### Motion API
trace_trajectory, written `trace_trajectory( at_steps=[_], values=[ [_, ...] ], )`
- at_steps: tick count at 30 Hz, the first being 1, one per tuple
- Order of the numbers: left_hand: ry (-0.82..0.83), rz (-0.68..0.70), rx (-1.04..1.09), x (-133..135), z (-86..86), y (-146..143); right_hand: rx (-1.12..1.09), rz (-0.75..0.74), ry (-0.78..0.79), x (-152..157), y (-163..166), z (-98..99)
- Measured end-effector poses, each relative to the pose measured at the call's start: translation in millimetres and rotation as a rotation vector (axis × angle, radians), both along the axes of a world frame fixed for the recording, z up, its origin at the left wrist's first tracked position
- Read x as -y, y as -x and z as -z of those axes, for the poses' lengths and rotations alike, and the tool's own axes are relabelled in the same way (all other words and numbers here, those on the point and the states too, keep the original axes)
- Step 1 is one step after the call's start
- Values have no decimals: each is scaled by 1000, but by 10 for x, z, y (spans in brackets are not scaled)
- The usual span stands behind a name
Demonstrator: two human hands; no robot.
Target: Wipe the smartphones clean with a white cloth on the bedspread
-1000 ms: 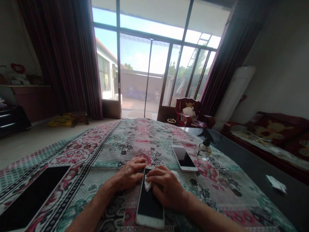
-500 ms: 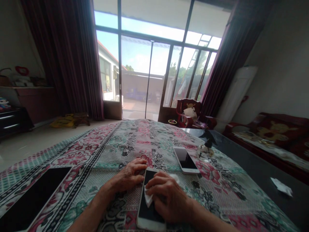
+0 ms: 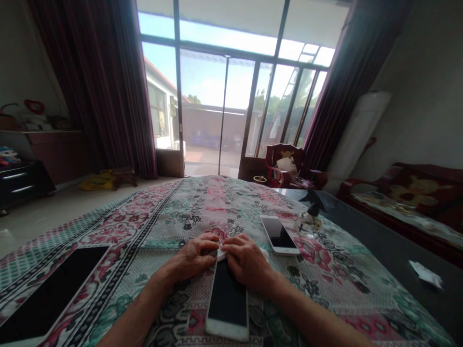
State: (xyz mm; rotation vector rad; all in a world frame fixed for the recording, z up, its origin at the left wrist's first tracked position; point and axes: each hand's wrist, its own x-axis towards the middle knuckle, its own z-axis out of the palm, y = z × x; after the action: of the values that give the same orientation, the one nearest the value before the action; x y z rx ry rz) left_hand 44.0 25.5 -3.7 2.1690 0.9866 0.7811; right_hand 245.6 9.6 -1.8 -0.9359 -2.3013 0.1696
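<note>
Phone (image 3: 227,299) lies flat, screen up, on the clothed surface (image 3: 202,212), between the hands; flat is probably so it takes pressure. Right hand (image 3: 249,262) has its fingers closed on a tissue (image 3: 221,254) at the phone's top end. Left hand (image 3: 197,255) sits at the top-left edge, fingers curled, likely bracing against sliding; can't tell if they grip. Other phone (image 3: 280,235) and bottle (image 3: 308,224) sit off right, seemingly for elbow room.

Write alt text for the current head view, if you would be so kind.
A person's right hand holds a white tissue at the far end of a white smartphone, left hand beside it, on a floral tablecloth. Another smartphone lies beyond to the right; a tablet at left.
</note>
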Motion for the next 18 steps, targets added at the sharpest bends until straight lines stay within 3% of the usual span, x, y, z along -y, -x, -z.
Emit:
trace_trajectory(
  at_steps=[10, 13, 18],
  values=[
    [-58, -23, -45, -20, 76, 34, 26, -326, 21, 454, 73, -37],
    [-64, -19, -51, -26, 74, 28, 32, -273, 10, 375, 61, -24],
    [-55, -9, -55, -30, 54, 20, 43, -24, -20, 77, -69, 0]
  ],
)
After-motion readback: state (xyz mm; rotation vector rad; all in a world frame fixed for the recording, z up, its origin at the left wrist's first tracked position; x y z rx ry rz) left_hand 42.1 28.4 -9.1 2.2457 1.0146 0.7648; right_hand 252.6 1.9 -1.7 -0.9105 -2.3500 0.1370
